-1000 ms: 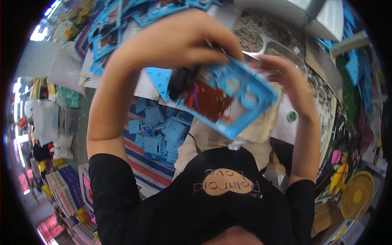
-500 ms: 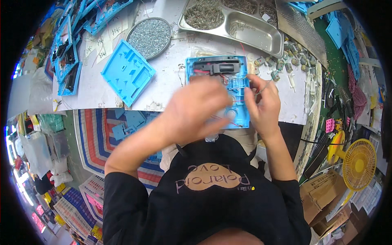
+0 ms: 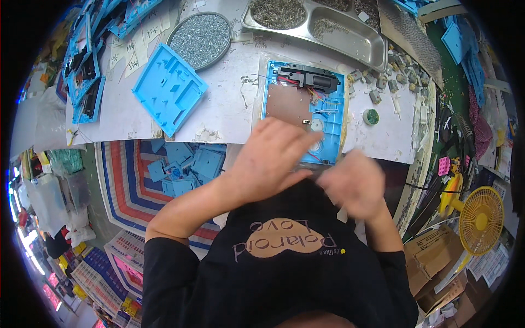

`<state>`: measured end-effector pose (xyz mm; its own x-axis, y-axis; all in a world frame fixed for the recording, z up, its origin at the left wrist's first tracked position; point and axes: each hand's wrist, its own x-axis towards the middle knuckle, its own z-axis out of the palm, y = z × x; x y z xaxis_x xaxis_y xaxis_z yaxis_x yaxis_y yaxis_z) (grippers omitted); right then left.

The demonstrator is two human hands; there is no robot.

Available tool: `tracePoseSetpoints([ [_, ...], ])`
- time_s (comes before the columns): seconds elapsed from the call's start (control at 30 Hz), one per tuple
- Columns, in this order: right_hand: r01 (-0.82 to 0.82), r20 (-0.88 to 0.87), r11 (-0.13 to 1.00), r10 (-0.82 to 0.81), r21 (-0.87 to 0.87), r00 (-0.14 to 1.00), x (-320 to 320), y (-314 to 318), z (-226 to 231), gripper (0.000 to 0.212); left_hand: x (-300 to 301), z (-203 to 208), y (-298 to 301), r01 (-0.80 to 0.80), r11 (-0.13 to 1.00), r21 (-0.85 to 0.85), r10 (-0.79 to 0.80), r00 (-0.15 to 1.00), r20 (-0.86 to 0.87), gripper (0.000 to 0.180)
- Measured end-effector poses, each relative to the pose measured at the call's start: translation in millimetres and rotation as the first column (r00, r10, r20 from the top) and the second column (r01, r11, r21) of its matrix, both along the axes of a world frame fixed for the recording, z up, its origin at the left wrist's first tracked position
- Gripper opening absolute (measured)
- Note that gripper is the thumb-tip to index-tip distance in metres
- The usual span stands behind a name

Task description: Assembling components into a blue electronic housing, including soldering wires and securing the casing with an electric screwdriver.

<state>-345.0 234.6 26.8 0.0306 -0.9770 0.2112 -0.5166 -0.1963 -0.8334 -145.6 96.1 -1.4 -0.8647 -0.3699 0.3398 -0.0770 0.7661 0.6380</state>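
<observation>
An opened blue plastic housing lies on the worktable in front of me. Inside it sit a brown circuit board, a long black part along the far edge and several thin wires. My left hand is at the near left corner of the housing, its fingers above the edge and its thumb below, seemingly gripping it. Just off the near right corner is my right hand, curled and smeared by motion; whether it holds anything cannot be seen. To the left lies a separate blue panel.
A round tray of small screws and a metal compartment tray with springs stand at the back. Small motors and a green-topped round pot are on the right. Blue panels fill a striped bag; a yellow fan stands far right.
My right hand has drawn back from the housing's right side toward me. My left hand has moved lower, uncovering the circuit board. The housing sits slightly farther right, and the green-topped pot now shows.
</observation>
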Motion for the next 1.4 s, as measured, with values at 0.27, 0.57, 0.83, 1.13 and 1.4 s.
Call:
tracePoseSetpoints([
  [0.27, -0.122, -0.503, 0.992, 0.092, -0.028, 0.859, -4.2, -28.2, -18.5, 0.045, 22.4, -16.5, 3.3, 0.136, 0.977, -0.162, -0.162, 0.973, -0.162, 0.022],
  [0.57, -0.024, -0.493, 0.991, -0.043, -0.129, 0.869, 61.8, -42.9, -32.2, 0.035, 68.6, -38.1, 25.5, -0.119, 0.989, -0.087, 0.134, 0.973, 0.189, 0.020],
  [0.83, 0.037, -0.523, 0.990, -0.105, -0.139, 0.846, 70.6, -47.4, -40.3, 0.029, 71.3, 10.6, -12.2, 0.128, 0.970, 0.205, -0.196, 0.912, 0.361, 0.017],
  [1.13, 0.206, -0.254, 0.977, -0.213, -0.055, 0.944, -58.1, -75.5, 26.2, 0.013, 60.7, -24.6, -42.8, 0.148, 0.987, 0.062, -0.147, 0.989, -0.027, 0.020],
  [1.4, 0.315, -0.277, 0.708, -0.586, -0.631, 0.762, -234.8, -292.8, 132.6, 0.020, 57.8, -20.6, -47.8, 0.182, 0.973, 0.145, -0.186, 0.982, 0.016, 0.018],
])
